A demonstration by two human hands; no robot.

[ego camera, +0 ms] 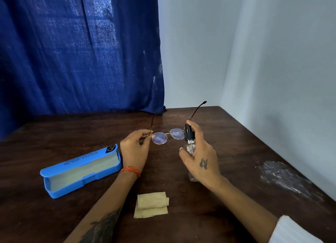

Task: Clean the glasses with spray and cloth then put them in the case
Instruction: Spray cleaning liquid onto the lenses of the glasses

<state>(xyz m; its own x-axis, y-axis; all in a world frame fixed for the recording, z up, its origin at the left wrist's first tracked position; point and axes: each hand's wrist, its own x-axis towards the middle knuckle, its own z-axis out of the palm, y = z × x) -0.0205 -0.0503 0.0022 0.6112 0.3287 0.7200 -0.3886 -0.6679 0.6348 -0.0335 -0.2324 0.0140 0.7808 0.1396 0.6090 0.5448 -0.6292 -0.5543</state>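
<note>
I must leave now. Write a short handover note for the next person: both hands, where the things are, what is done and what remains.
Left hand: holds the glasses by the temple hinge, above the table, temples unfolded.
Right hand: holds the spray bottle beside the lenses, a finger on the black pump top.
Cloth: folded, on the table near the person, untouched.
Case: blue, open, left on the table, nothing in it.
Done: things picked up; whether spray has landed, I cannot tell.
Left: spray, wipe, fold the temples, place in case.

Blue curtain [78,50] behind dark wooden table [236,152]
</note>
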